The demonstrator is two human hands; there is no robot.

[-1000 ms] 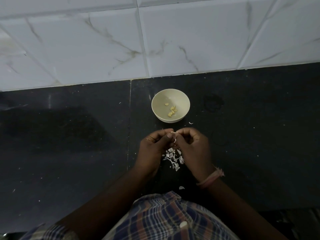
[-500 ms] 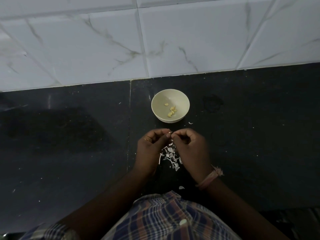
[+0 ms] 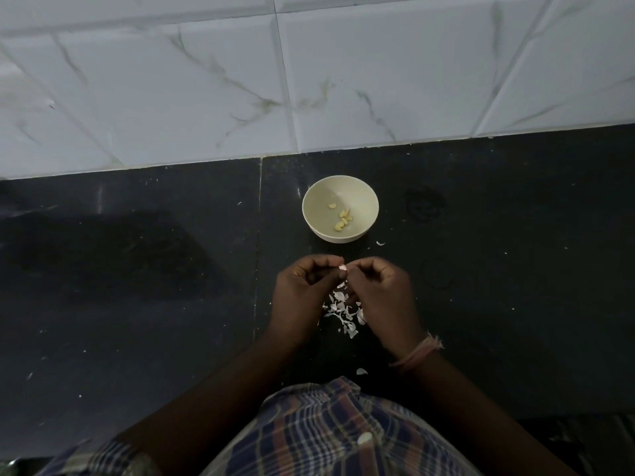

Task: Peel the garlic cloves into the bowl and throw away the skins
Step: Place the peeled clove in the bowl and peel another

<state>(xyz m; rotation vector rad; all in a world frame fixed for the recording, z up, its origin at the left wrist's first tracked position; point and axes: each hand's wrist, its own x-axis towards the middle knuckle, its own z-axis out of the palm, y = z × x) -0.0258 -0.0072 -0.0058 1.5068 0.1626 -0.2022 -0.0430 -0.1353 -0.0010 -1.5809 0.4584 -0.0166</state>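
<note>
A cream bowl (image 3: 311, 201) stands on the dark counter, with several peeled garlic cloves (image 3: 342, 218) in its bottom. Just in front of it, my left hand (image 3: 302, 297) and my right hand (image 3: 381, 297) meet fingertip to fingertip. Between them they pinch a small garlic clove (image 3: 342, 267) with pale pinkish skin showing. Under the hands lies a heap of white garlic skins (image 3: 343, 312). One loose skin (image 3: 380, 243) lies right of the bowl and another skin piece (image 3: 361, 371) close to my shirt.
The black stone counter (image 3: 137, 269) runs left and right, with a seam (image 3: 258, 252) just left of my hands. A white marble-tiled wall (image 3: 309, 80) rises behind the bowl. My checked shirt (image 3: 326, 434) fills the bottom middle.
Both hands stay together in front of the bowl and work the clove. More of the skin heap shows between them than a second ago.
</note>
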